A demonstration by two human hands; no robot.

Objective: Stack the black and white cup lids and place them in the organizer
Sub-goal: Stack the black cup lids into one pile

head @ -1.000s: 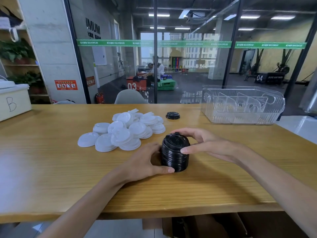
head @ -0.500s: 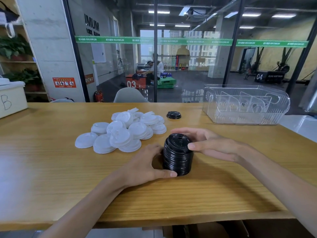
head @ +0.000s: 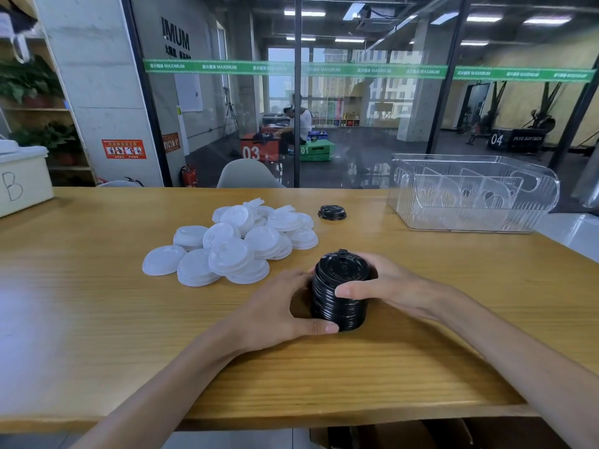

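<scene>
A stack of black cup lids (head: 340, 293) stands upright on the wooden table (head: 97, 319), near its front. My left hand (head: 282, 309) cups the stack's left side with the thumb at its base. My right hand (head: 385, 290) wraps round the right side, thumb across the front. Several loose white lids (head: 236, 244) lie in a heap to the left and behind. One single black lid (head: 332, 212) lies alone further back. The clear plastic organizer (head: 473, 192) with dividers sits at the back right.
A white box marked B (head: 22, 183) stands at the table's far left edge. A glass wall runs behind the table, with a grey chair back (head: 246, 175) just past it. The table's front edge lies close below my forearms.
My right hand has closed in lower round the stack's side, thumb now across its front. The stack and my left hand stay in about the same spot.
</scene>
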